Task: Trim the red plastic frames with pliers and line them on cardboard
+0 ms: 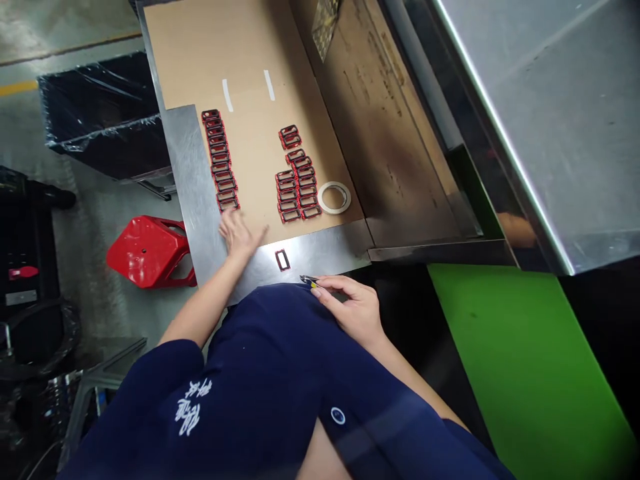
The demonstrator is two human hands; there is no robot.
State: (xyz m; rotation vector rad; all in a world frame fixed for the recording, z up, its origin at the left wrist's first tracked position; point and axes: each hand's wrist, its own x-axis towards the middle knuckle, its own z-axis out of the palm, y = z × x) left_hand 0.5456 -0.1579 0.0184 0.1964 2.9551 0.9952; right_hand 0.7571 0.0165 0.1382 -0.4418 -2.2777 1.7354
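My left hand (236, 235) reaches over the cardboard with fingers stretched and thumb spread. Its fingertips are at the nearest piece of a column of small red-and-black rectangular frames (220, 160); whether they press on it I cannot tell. Close to my body, my right hand (356, 308) pinches a small dark-tipped hand tool with a yellow part (309, 281), perhaps nippers; most of it is hidden. A single rectangular frame (283, 260) lies apart on the metal edge between my hands. More such frames (297, 183) lie grouped to the right on the cardboard.
A roll of tape (335, 198) lies beside the right group. Two white strips (227, 95) are on the cardboard sheet (200, 40). An upright brown panel (390, 120) borders the right side. A red stool (145, 252) and a plastic-wrapped black bin (105, 113) stand left.
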